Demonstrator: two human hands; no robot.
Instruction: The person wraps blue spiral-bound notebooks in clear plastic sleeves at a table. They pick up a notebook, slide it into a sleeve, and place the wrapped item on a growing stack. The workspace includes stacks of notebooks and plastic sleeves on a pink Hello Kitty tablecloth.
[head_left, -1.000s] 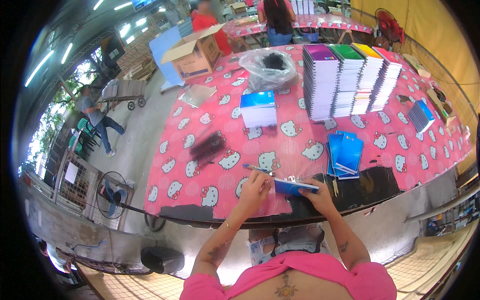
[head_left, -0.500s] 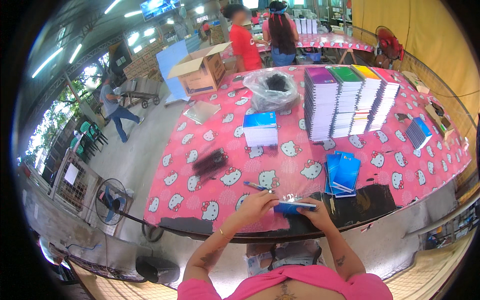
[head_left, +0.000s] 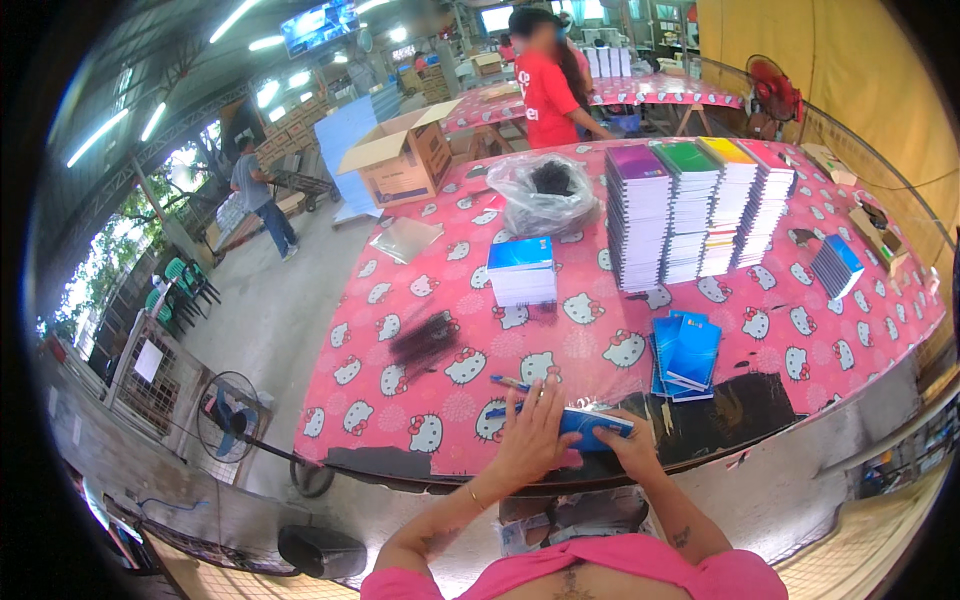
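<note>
A small blue notebook (head_left: 588, 428) is held low over the near table edge, tilted, its page edges facing away from me. My right hand (head_left: 634, 446) grips its right end, thumb on the cover. My left hand (head_left: 532, 436) lies along the notebook's left end with fingers stretched out flat and the thumb by the cover. A small blue tip pokes out left of these fingers; I cannot make out what it is. Just beyond them a blue pen (head_left: 510, 383) lies on the table. To the right, several blue notebooks (head_left: 690, 352) lie in a loose pile.
On the pink patterned tablecloth (head_left: 470, 325) stand a blue-topped notebook stack (head_left: 522, 272), tall spiral notebook stacks (head_left: 637, 225), and a clear bag of black coils (head_left: 545, 190). An open carton (head_left: 402, 160) is at the far left. A floor fan (head_left: 232, 420) stands left; people are beyond.
My left hand has gone from pinching at the notebook's upper left corner to lying flat with straightened fingers. The notebook has tipped and lowered slightly. The view has shifted slightly.
</note>
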